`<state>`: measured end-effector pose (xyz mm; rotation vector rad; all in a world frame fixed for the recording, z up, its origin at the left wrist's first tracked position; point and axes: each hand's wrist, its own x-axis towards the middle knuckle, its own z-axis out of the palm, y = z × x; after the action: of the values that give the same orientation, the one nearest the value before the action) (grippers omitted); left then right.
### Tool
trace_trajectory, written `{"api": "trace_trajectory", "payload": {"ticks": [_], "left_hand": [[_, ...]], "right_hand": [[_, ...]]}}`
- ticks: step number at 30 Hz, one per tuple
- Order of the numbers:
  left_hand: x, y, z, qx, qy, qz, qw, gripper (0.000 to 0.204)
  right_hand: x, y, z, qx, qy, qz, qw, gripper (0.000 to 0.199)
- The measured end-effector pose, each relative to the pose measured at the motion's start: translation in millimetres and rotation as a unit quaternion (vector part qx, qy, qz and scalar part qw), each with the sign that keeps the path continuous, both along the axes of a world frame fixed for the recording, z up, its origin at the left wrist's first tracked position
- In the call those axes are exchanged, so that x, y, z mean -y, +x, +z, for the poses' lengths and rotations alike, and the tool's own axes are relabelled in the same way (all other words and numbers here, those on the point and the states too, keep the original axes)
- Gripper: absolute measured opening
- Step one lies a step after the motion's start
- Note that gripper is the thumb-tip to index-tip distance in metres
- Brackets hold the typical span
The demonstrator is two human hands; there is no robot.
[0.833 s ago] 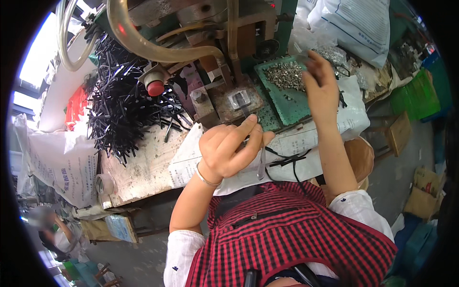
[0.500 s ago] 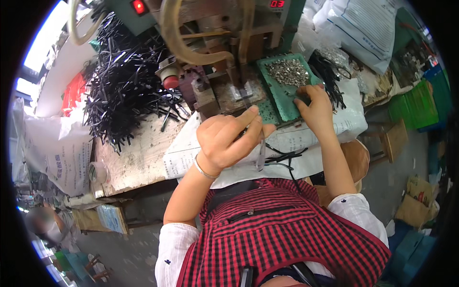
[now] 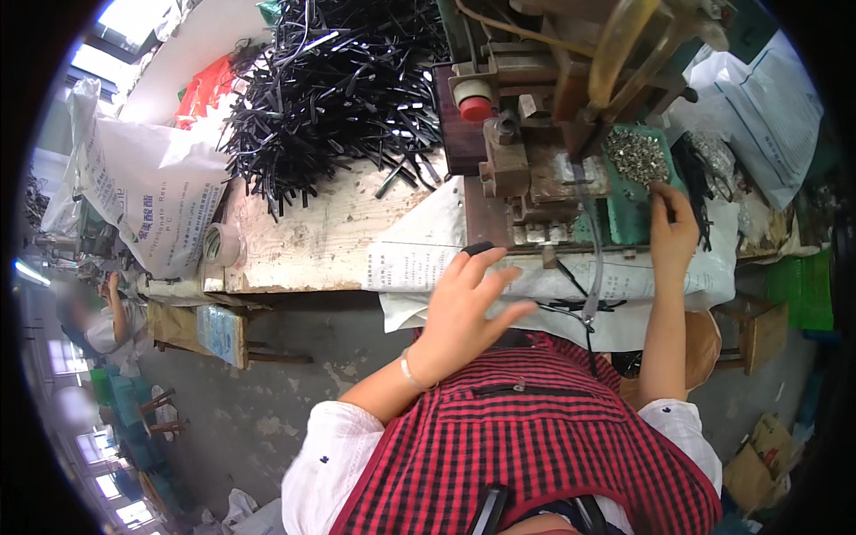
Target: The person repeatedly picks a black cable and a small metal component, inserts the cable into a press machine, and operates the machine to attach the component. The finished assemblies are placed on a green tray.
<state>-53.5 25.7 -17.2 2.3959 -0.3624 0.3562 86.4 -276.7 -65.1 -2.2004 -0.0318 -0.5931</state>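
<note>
My left hand (image 3: 468, 308) is open, fingers spread, in front of the press and over the bench's front edge. A small black piece (image 3: 478, 248) shows at its fingertips; whether it is worn or loose, I cannot tell. My right hand (image 3: 675, 234) reaches to the green tray (image 3: 629, 223), its fingers curled together beside the small silvery metal pieces (image 3: 637, 156). Anything between those fingertips is hidden. From the press (image 3: 544, 169) a translucent strip (image 3: 596, 259) runs down over the front edge, touched by neither hand. Thin black cords (image 3: 571, 305) lie beside it.
A big heap of black strips (image 3: 343, 107) covers the bench's left part. A red push button (image 3: 475, 109) sits on the press's left side. A tape roll (image 3: 221, 243) and a white sack (image 3: 156, 196) are at the left edge; another bag (image 3: 771, 125) lies back right.
My left hand has left the strip, moved left and spread its fingers. The right hand stays at the tray, fingers drawn closer together. The whole view has shifted leftward.
</note>
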Motion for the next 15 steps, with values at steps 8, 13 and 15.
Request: {"api": "trace_trajectory", "payload": {"ticks": [8, 13, 15], "left_hand": [[-120.3, 94.8, 29.7, 0.205, 0.103, 0.238, 0.944, 0.011], [-137.9, 173.6, -68.8, 0.023, 0.254, 0.38, 0.889, 0.037], [-129.1, 174.0, -81.8, -0.014, 0.193, 0.389, 0.901, 0.032]], "right_hand": [[-16.6, 7.6, 23.5, -0.06, 0.089, 0.048, 0.993, 0.019], [-32.5, 13.5, 9.1, -0.004, 0.009, 0.01, 1.0, 0.017], [-8.0, -0.4, 0.3, 0.054, -0.098, -0.022, 0.993, 0.016]]}}
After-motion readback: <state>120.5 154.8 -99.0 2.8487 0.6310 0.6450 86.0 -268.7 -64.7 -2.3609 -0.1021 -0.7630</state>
